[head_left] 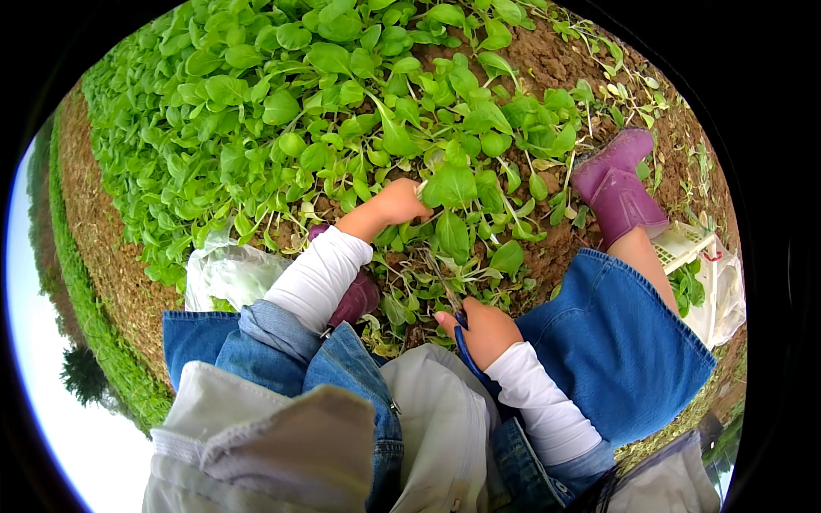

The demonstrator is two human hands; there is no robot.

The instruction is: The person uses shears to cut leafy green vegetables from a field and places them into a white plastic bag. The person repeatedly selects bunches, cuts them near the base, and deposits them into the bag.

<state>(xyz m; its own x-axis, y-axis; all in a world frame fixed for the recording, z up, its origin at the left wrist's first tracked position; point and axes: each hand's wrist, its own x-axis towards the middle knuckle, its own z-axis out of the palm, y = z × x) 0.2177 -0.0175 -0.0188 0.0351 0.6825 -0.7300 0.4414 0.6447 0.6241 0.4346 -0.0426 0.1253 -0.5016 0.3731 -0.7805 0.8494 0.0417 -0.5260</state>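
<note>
As left hand grips smooth leaves, right hand w/ scissors.

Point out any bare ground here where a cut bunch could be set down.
Bare soil lies beyond the greens, above the purple boot. The straw strip on the left is also free. Around the left hand and the right hand with scissors, leaves crowd everything.

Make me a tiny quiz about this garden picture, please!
1. True or false: the right hand holds blue-handled scissors.
2. What does the left hand grip? A) a leafy green plant B) a stone C) a purple boot
3. Fill in: the white crate sits by the person's ____ leg.

Key: 1 true; 2 A; 3 right.
</note>
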